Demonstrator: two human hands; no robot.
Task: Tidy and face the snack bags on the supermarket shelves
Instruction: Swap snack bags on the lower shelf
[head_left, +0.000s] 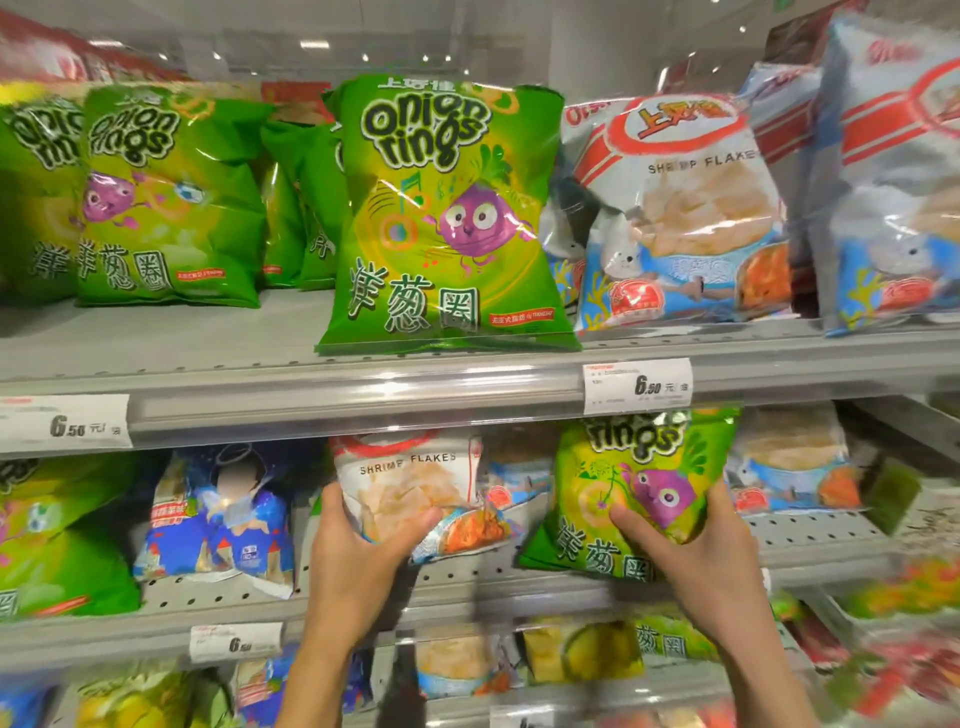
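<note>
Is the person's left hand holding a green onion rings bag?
No, the left hand grips a white shrimp flakes bag, while the right hand holds the green onion rings bag.

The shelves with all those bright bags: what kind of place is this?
Most likely a supermarket snack aisle. Metal shelves hold rows of onion rings bags and shrimp flakes bags, with price tags clipped along the shelf edges.

On the upper shelf (467, 364), an onion-ring bag (441, 218) stands at the front edge, more onion-ring bags (166, 197) set back to its left, shrimp-flake bags (685, 208) to its right. On the middle shelf (519, 571), the left hand (358, 561) grips a shrimp bag (410, 488); beside it on the right, the right hand (701, 551) grips an onion bag (639, 483), apparently tilted.
</note>
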